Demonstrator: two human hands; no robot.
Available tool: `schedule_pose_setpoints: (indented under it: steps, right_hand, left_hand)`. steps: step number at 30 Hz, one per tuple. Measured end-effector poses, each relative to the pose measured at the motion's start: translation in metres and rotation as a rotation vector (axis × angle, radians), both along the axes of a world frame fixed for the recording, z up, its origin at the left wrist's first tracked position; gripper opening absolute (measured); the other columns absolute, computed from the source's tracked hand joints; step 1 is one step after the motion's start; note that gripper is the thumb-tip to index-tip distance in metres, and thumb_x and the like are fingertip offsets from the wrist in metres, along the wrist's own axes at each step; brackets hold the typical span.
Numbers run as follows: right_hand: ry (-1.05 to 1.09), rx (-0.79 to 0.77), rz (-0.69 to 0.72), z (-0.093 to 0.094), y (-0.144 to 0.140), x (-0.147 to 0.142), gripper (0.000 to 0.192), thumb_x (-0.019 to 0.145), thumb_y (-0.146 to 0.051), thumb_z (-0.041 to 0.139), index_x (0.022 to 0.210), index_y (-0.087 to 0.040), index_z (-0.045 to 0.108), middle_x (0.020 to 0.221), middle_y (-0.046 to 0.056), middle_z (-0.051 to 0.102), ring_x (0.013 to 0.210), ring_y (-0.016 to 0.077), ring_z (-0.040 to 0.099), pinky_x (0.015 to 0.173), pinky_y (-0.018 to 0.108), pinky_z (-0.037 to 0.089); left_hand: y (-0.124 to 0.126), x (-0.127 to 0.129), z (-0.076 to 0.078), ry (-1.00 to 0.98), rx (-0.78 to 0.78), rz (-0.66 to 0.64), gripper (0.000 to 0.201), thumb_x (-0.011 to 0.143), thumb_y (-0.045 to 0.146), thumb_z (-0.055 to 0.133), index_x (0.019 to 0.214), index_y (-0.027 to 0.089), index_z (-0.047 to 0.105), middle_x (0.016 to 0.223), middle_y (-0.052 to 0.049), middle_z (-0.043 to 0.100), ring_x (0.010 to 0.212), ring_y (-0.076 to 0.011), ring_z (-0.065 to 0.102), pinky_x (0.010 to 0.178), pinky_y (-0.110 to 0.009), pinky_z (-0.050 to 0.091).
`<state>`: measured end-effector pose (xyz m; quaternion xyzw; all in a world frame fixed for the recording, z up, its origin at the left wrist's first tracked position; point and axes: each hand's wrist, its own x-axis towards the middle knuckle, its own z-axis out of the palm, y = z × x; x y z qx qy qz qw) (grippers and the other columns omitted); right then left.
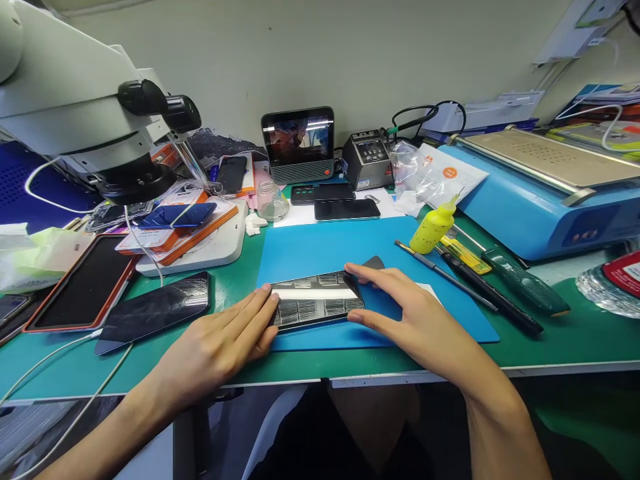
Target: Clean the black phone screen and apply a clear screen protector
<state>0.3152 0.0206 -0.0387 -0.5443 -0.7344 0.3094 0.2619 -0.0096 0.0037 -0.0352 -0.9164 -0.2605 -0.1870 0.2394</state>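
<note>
Two hands: left hand [220, 343], right hand [405, 313] flat, fingers spread, touching phone [316, 301] ends | looks thin, slippery, breakable | hold side edges

- The phone [316, 301] has a glossy, mirror-like glass face.
- The mat [330, 250] beneath it looks matt, smooth and rubbery.
- The squeeze bottle [433, 228] is smooth yellow plastic.
- The microscope [75, 100] has a satin white painted body and black matt knobs.
- The plate [550, 157] on the blue machine is brushed metal.
</note>
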Motion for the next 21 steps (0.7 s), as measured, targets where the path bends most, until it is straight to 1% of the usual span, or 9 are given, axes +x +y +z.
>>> schedule_pose_setpoints:
  steps: [3, 6, 11, 14, 17, 19, 21]
  right_hand:
    - [0.001, -0.008, -0.011, 0.0, 0.0, 0.0, 0.064, 0.098, -0.065, 0.069, 0.157, -0.046, 0.056, 0.145, 0.001, 0.067, 0.134, 0.0279, 0.064, 0.118, 0.045, 0.049]
    - [0.011, -0.013, -0.009, 0.002, 0.0, -0.001, 0.067, 0.097, -0.065, 0.071, 0.158, -0.044, 0.056, 0.145, 0.002, 0.066, 0.135, 0.0283, 0.064, 0.118, 0.045, 0.05]
    - [0.032, -0.068, -0.021, 0.008, -0.001, -0.003, 0.071, 0.094, -0.065, 0.075, 0.158, -0.043, 0.056, 0.146, 0.002, 0.066, 0.136, 0.0277, 0.063, 0.119, 0.044, 0.049]
    - [0.04, -0.086, -0.029, 0.009, -0.001, -0.004, 0.071, 0.093, -0.065, 0.076, 0.158, -0.043, 0.056, 0.148, 0.0, 0.065, 0.138, 0.0269, 0.061, 0.121, 0.044, 0.047]
    - [0.041, -0.098, -0.039, 0.009, -0.001, -0.005, 0.069, 0.094, -0.065, 0.075, 0.157, -0.045, 0.056, 0.151, -0.002, 0.064, 0.141, 0.0262, 0.059, 0.122, 0.044, 0.046]
    - [0.039, -0.103, -0.044, 0.009, -0.002, -0.006, 0.066, 0.096, -0.066, 0.073, 0.157, -0.047, 0.055, 0.152, -0.003, 0.064, 0.141, 0.0258, 0.06, 0.12, 0.044, 0.048]
    - [0.033, -0.097, -0.048, 0.009, -0.003, -0.006, 0.064, 0.096, -0.067, 0.072, 0.156, -0.049, 0.055, 0.152, -0.004, 0.065, 0.14, 0.026, 0.06, 0.12, 0.045, 0.049]
  left_hand:
    - [-0.001, -0.001, -0.001, -0.029, -0.008, 0.004, 0.032, 0.106, 0.013, 0.064, 0.133, -0.004, 0.067, 0.13, -0.023, 0.078, 0.114, -0.0293, 0.081, 0.098, -0.04, 0.068]
    - [-0.001, -0.002, -0.002, -0.044, -0.031, 0.016, 0.032, 0.106, 0.013, 0.063, 0.134, -0.003, 0.067, 0.132, -0.022, 0.077, 0.114, -0.0299, 0.081, 0.096, -0.041, 0.069]
    - [-0.002, -0.003, -0.003, -0.09, -0.073, 0.044, 0.034, 0.107, 0.012, 0.061, 0.138, 0.0, 0.065, 0.134, -0.021, 0.076, 0.11, -0.0302, 0.082, 0.09, -0.042, 0.071]
    - [-0.003, -0.004, -0.004, -0.121, -0.111, 0.061, 0.043, 0.106, 0.009, 0.061, 0.148, 0.003, 0.058, 0.135, -0.019, 0.075, 0.108, -0.0291, 0.083, 0.091, -0.042, 0.071]
    - [-0.004, -0.007, -0.008, -0.134, -0.129, 0.075, 0.058, 0.106, 0.01, 0.06, 0.162, 0.009, 0.046, 0.138, -0.016, 0.074, 0.107, -0.0289, 0.083, 0.093, -0.043, 0.07]
    - [-0.006, -0.01, -0.011, -0.146, -0.139, 0.091, 0.063, 0.106, 0.012, 0.061, 0.166, 0.013, 0.041, 0.14, -0.013, 0.074, 0.108, -0.0291, 0.082, 0.097, -0.043, 0.069]
    - [-0.008, -0.014, -0.014, -0.172, -0.176, 0.108, 0.065, 0.106, 0.013, 0.061, 0.168, 0.016, 0.041, 0.143, -0.011, 0.073, 0.111, -0.028, 0.081, 0.104, -0.04, 0.067]
